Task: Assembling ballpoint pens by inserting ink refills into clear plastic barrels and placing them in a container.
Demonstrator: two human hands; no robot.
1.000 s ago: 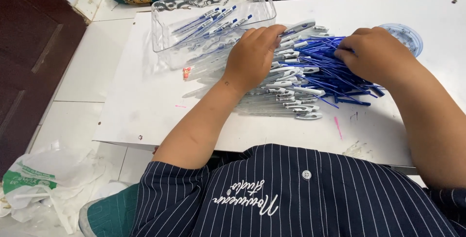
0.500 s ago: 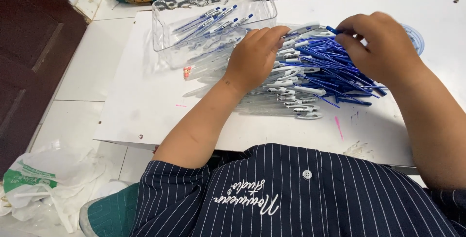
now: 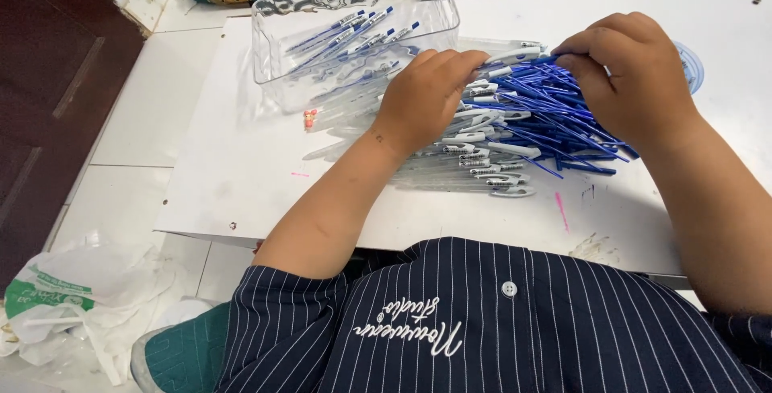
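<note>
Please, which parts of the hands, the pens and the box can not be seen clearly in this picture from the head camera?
- Left hand: its fingertips are buried in the pile of pens, so its grip is unclear.
- Right hand: its palm side faces away; only the pinch on one pen tip shows.
- Pens under both hands: covered, uncountable.
- Clear plastic box: glare blurs its walls; its far corner is cut by the top edge.
- Blue round object: mostly behind the right hand.
</note>
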